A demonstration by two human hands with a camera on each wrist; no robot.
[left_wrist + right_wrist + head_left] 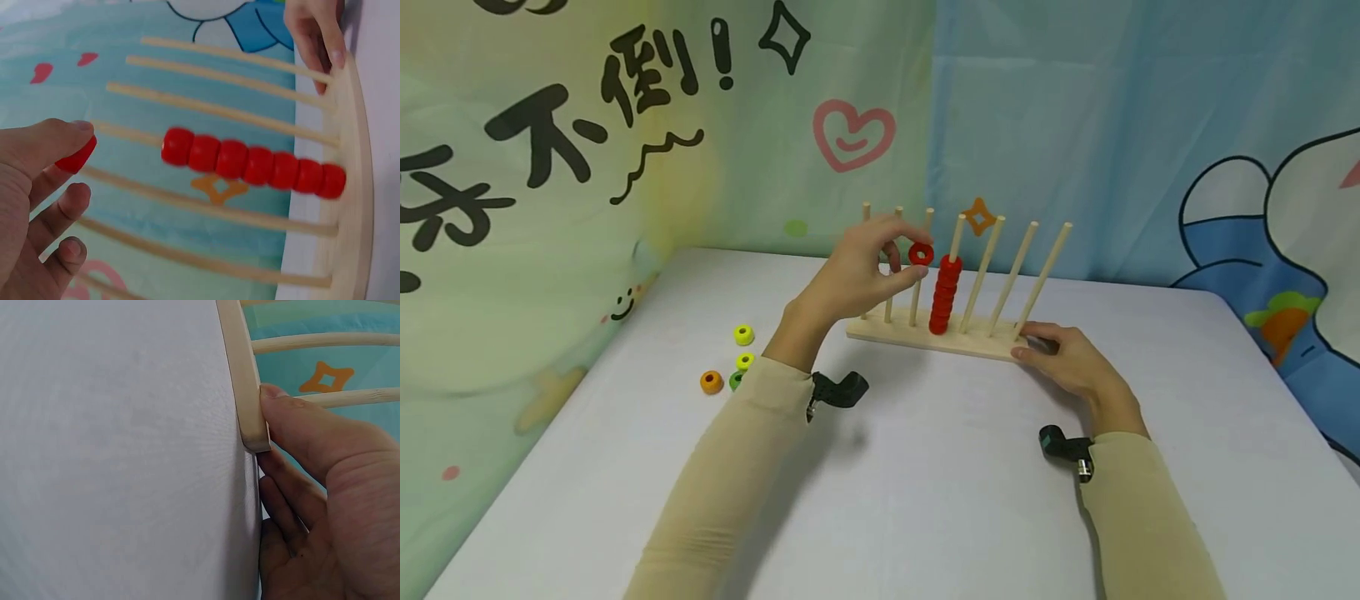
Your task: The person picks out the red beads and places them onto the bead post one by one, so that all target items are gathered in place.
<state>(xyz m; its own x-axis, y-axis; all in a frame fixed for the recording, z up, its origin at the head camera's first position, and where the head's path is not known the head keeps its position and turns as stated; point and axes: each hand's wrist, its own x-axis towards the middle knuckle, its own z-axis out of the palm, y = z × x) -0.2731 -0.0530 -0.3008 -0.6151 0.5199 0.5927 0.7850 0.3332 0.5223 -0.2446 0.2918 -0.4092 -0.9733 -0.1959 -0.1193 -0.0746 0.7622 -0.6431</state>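
A wooden peg rack (898, 333) stands on the table, with several upright pegs along its base. One middle peg carries a stack of red beads (945, 296), and its bare top sticks out above them. My left hand (868, 262) pinches a single red bead (921, 254) between thumb and forefinger, to the left of that peg's top. In the left wrist view the pinched bead (78, 156) is apart from the stack, partly covered by the thumb. With thumb and fingers, my right hand (1071, 358) holds the right end of the base (253, 431).
To the left on the white table (940, 500) lie loose beads: yellow ones (743, 335), an orange one (711, 382) and a green one (735, 380) partly hidden by the left sleeve. A printed cloth (1037, 100) hangs behind the table.
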